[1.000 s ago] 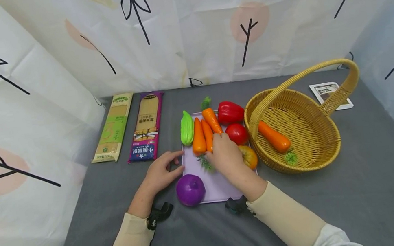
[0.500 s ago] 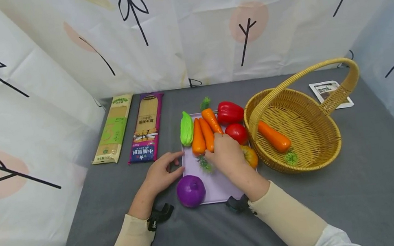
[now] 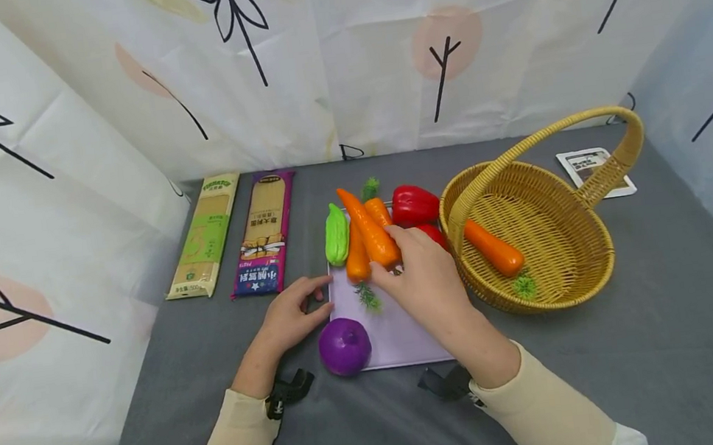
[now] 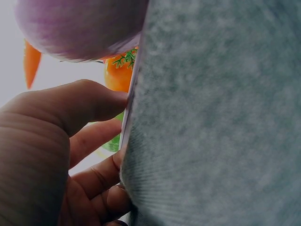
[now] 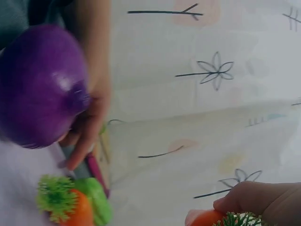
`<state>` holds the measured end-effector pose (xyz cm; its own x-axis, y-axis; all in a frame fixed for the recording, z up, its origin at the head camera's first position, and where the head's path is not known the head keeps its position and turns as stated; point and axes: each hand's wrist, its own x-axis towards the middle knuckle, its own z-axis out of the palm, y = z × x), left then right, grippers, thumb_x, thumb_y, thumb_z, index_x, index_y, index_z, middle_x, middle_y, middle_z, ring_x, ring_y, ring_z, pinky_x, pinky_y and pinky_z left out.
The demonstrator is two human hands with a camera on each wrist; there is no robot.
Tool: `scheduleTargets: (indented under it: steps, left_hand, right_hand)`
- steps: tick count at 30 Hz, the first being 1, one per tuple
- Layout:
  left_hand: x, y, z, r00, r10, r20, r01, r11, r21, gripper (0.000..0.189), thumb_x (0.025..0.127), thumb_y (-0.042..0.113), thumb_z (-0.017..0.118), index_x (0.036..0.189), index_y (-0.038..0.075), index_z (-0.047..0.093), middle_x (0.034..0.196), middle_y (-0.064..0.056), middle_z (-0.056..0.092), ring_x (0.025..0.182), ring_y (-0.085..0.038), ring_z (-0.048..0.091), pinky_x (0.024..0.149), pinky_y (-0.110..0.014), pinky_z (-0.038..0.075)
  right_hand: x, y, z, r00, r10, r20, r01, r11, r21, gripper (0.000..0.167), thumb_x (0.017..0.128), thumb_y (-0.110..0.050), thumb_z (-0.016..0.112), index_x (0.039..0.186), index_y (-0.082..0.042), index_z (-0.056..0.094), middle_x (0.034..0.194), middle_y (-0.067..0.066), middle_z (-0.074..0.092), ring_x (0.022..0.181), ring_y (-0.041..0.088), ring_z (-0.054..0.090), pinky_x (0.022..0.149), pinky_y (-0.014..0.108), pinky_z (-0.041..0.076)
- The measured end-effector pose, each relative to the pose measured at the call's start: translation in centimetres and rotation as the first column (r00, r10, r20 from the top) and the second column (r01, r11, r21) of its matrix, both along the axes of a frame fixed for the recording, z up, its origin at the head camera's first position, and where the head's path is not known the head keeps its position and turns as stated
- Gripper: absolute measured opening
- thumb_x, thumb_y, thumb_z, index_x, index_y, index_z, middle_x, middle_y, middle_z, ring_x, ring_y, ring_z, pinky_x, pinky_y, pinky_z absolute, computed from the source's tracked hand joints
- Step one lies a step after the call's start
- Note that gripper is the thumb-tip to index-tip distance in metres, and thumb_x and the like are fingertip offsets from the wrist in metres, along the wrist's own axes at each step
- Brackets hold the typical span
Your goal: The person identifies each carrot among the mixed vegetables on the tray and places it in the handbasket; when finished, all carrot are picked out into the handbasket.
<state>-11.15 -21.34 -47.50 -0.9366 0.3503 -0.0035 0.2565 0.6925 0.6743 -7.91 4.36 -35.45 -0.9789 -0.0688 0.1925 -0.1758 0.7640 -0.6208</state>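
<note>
My right hand (image 3: 427,284) pinches a carrot (image 3: 369,228) at its thick end, its tip pointing away over the lilac tray (image 3: 405,346). In the right wrist view the thumb presses beside that carrot's green tuft. Beneath it on the tray lie another carrot (image 3: 357,261) and a further carrot (image 3: 376,209). A green ridged vegetable (image 3: 336,236) lies at the tray's far left corner. Relaxed and slightly bent, the fingers of my left hand (image 3: 290,308) rest at the tray's left edge. A purple onion (image 3: 345,346) sits at the near left corner.
A wicker basket (image 3: 555,294) with a tall handle stands right of the tray, a carrot (image 3: 494,246) inside it. Red pepper (image 3: 414,204) and tomato (image 3: 434,235) are beside it. Two noodle packs (image 3: 204,234) lie left; a white packet (image 3: 622,186) lies behind the basket.
My right hand has taken up a carrot from the tray and turned it, moving slightly right and toward me. The left hand keeps its place at the tray edge.
</note>
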Motion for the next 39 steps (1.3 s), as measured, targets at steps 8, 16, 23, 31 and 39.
scheduleTargets:
  steps: [8, 16, 23, 31, 39]
  left_hand:
    - [-0.1, 0.0, -0.3, 1.0, -0.01, -0.005, 0.01, 1.0, -0.006, 0.048, 0.092, 0.026, 0.078, 0.138, 0.019, 0.066, 0.098, 0.004, 0.058, 0.082, -0.016, 0.05, 0.071, -0.033, 0.044]
    - [-0.1, 0.0, -0.3, 1.0, -0.012, 0.003, 0.012, 1.0, -0.01, 0.049, 0.092, 0.027, 0.078, 0.139, 0.02, 0.065, 0.099, 0.004, 0.059, 0.083, -0.016, 0.05, 0.072, -0.033, 0.044]
    - [-0.3, 0.0, -0.5, 1.0, -0.019, -0.019, 0.019, 1.0, 0.002, 0.048, 0.092, 0.026, 0.078, 0.138, 0.018, 0.066, 0.097, 0.004, 0.059, 0.08, -0.015, 0.05, 0.069, -0.032, 0.044]
    - [-0.4, -0.1, -0.8, 0.999, -0.024, -0.034, 0.024, 1.0, 0.008, 0.047, 0.091, 0.025, 0.078, 0.137, 0.018, 0.067, 0.097, 0.005, 0.059, 0.078, -0.016, 0.05, 0.068, -0.031, 0.043]
    - [-0.4, -0.2, -0.8, 0.999, -0.015, -0.031, 0.016, 1.0, 0.005, 0.048, 0.091, 0.024, 0.079, 0.137, 0.018, 0.067, 0.097, 0.004, 0.059, 0.078, -0.016, 0.049, 0.067, -0.032, 0.043]
  right_hand:
    - [1.9, 1.8, 2.5, 0.987, -0.002, -0.161, -0.023, 0.987, -0.156, 0.053, 0.086, -0.018, 0.077, 0.135, -0.004, 0.063, 0.116, 0.009, 0.063, 0.091, 0.023, 0.057, 0.076, 0.038, 0.053]
    - [3.9, 4.7, 4.2, 0.959, -0.056, -0.278, -0.041, 0.943, -0.33, 0.051, 0.082, -0.004, 0.078, 0.132, -0.003, 0.067, 0.117, 0.007, 0.066, 0.092, 0.017, 0.061, 0.07, 0.022, 0.055]
    - [5.4, 7.1, 5.2, 0.953, -0.151, -0.264, 0.036, 0.918, -0.394, 0.052, 0.082, 0.002, 0.076, 0.133, -0.004, 0.067, 0.12, 0.006, 0.065, 0.096, 0.015, 0.06, 0.07, 0.015, 0.053]
    - [6.7, 9.1, 5.8, 0.925, -0.27, -0.267, 0.127, 0.882, -0.454, 0.051, 0.081, 0.008, 0.072, 0.131, -0.003, 0.068, 0.116, 0.0, 0.064, 0.101, 0.017, 0.057, 0.08, 0.012, 0.05]
    - [7.7, 10.8, 5.8, 0.895, -0.383, -0.228, 0.219, 0.823, -0.524, 0.052, 0.082, 0.012, 0.065, 0.132, -0.003, 0.067, 0.121, 0.001, 0.063, 0.103, 0.021, 0.055, 0.083, 0.014, 0.049]
